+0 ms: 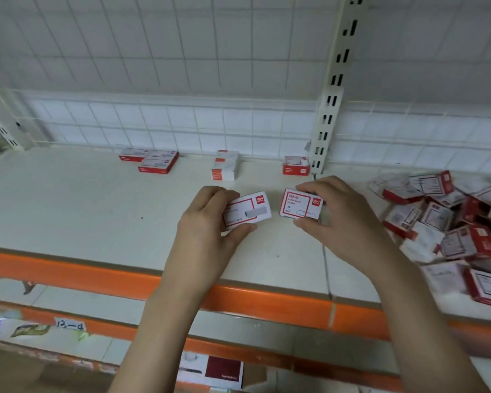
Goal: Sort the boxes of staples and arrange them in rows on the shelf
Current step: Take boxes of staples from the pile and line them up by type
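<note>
My left hand [207, 222] grips a white and red staples box [250, 211] by its left end, above the middle of the white shelf [82, 211]. My right hand [338, 211] pinches a smaller red-framed box [299, 205] beside it, label up. At the shelf's back stand sorted boxes: two flat ones [153, 160] at the left, a small stack [224, 165] in the middle, and one box [295, 165] by the upright post. A loose heap of boxes [448, 219] lies at the right.
A slotted metal upright [328, 109] rises from the shelf's back, in front of a wire grid panel [153, 66]. An orange strip [97, 276] edges the shelf front. A lower shelf carries a label tag [70, 324] and a boxed item [216, 370].
</note>
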`<state>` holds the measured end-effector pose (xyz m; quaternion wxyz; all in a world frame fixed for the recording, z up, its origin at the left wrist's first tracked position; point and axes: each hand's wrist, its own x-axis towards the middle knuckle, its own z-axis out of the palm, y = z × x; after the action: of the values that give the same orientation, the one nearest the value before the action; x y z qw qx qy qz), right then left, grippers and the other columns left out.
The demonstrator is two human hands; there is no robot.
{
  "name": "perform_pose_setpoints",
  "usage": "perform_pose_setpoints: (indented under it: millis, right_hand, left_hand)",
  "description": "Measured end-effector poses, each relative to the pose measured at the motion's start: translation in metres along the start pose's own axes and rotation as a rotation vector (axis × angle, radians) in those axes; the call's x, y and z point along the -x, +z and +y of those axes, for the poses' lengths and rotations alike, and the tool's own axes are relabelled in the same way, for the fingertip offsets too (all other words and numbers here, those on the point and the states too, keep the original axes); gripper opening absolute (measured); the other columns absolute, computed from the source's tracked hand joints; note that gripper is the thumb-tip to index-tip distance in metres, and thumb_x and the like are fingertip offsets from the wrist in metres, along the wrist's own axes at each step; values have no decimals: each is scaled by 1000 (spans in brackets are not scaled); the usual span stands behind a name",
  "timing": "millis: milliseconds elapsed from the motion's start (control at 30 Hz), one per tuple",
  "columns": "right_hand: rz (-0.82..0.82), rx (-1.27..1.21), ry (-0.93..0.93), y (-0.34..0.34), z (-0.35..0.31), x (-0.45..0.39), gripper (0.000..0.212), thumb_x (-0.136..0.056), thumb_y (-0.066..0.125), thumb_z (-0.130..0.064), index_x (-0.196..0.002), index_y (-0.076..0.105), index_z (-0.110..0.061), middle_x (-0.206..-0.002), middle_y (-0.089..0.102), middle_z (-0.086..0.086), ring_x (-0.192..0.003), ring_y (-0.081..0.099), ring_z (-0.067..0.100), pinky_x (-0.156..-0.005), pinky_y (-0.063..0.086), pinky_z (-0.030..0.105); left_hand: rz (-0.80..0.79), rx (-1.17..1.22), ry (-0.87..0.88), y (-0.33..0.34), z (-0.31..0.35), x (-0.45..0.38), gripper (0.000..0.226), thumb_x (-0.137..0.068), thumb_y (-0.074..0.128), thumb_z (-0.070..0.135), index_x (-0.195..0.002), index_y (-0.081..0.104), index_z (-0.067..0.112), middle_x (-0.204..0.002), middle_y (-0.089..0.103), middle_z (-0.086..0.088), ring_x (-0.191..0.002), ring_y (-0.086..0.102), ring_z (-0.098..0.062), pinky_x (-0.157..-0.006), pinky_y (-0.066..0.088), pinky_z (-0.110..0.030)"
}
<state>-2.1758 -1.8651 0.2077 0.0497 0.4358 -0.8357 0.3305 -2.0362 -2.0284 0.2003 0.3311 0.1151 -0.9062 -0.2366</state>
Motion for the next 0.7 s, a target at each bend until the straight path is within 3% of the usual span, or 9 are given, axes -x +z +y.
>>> perform_pose_setpoints:
  millis: [167, 300, 433, 567, 700]
  right_hand:
    - [-20, 57, 58, 34, -31, -16, 47, -79, 71, -25, -123, 54, -21, -112, 51, -11, -100, 49, 4, -80, 35, 9]
    - [-30, 145, 101, 53, -45, -21, 49, -82, 68, -29, -128, 52, -23, -121, 55, -6, -110, 48, 14, -82, 29, 17]
    - [-57, 212, 128, 64, -49, -24, 49, -83, 66, -29, -129, 52, -22, -122, 57, -5, -110, 44, 19, -84, 28, 21]
    - [-129, 240, 188, 65, -41, -26, 49, -86, 63, -28, -132, 49, -22, -124, 55, -5, -111, 43, 18, -83, 26, 20]
    - [-229, 257, 248, 65, -28, -42, 49, -87, 61, -24, -134, 46, -20, -130, 52, -2, -115, 43, 20, -95, 33, 27]
  left_hand:
    - [-8, -33, -14, -40, -48, -4, 41, -74, 66, 30, -107, 63, 6, -97, 64, -3, -84, 50, -7, -74, 31, 2]
    - [-31, -98, -6, -59, -75, -7, 43, -76, 61, 38, -111, 63, 14, -104, 66, 4, -82, 58, -9, -68, 41, -17]
    - [-77, -65, 8, -62, -90, -13, 44, -78, 59, 38, -114, 63, 13, -106, 66, 2, -83, 64, -21, -68, 50, -28]
    - [-127, -44, 41, -55, -98, -20, 44, -77, 58, 32, -114, 63, 9, -107, 65, -3, -87, 64, -24, -75, 43, -23]
    - [-146, -13, 50, -46, -101, -28, 45, -78, 58, 32, -115, 62, 6, -107, 64, -5, -88, 63, -22, -75, 41, -16]
